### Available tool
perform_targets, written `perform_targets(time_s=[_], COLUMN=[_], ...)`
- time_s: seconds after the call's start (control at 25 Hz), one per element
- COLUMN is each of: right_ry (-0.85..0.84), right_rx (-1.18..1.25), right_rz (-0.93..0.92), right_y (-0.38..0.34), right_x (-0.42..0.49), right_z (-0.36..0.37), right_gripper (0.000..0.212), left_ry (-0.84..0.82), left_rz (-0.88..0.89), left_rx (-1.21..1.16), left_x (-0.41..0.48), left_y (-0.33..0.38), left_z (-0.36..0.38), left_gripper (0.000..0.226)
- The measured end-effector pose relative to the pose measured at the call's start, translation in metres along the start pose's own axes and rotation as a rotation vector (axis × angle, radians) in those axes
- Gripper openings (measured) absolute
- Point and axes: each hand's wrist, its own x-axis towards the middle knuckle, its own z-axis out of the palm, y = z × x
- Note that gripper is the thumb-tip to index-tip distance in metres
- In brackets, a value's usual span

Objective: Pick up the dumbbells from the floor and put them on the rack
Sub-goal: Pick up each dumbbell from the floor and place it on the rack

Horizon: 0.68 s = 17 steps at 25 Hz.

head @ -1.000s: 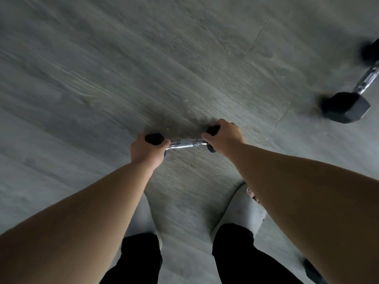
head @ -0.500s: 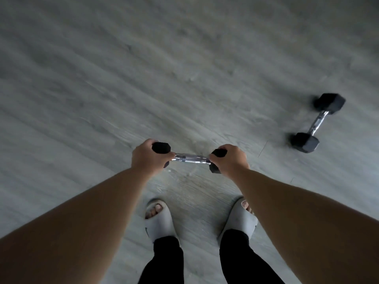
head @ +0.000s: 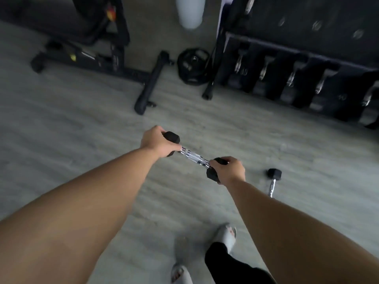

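I hold a small dumbbell (head: 193, 157) with black hex heads and a chrome handle off the floor in front of me. My left hand (head: 156, 142) is closed over its left head and my right hand (head: 230, 171) over its right head. The bar slopes down to the right. A second dumbbell (head: 273, 179) lies on the grey floor just right of my right forearm, which hides its near end. The black dumbbell rack (head: 266, 45) stands at the upper right, with several dumbbells on its lower shelf.
A black weight bench frame (head: 147, 89) stretches across the upper left. A black weight plate (head: 192, 65) leans beside the rack's left leg. A pale cylinder (head: 189, 11) stands at the top. My feet in grey slides (head: 226, 235) are at the bottom.
The view has swung up from bare floor to the rack and bench. The held dumbbell is higher and now tilted. The second dumbbell appears closer to my right arm.
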Motion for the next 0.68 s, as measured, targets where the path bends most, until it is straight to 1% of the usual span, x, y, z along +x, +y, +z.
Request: perform_targets(time_s=[0.12,0.32,0.48,0.68], right_ry=[0.057,0.068,0.084,0.156], right_rx=[0.128,0.324,0.424,0.533], right_rz=[0.003,0.032,0.052,0.092], right_y=[-0.059,-0.16,-0.219,-0.277], right_x=[0.004,0.036,0.066,0.12], right_z=[-0.029,-0.076,-0.097,-0.116], right_gripper=[0.019,0.021,0.025,0.034], left_ry=[0.03,0.069,0.106,0.056], left_rz=[0.139,0.273,0.365,0.483], left_rx=[0.075,0.171,0.251,0.318], left_x=[0.01,0.048,0.082,0.145], left_y=[0.087,0.224,0.301,0.388], left_z=[-0.042,-0.088,-0.109,-0.11], left_gripper=[0.055,0.052,0.066,0.065])
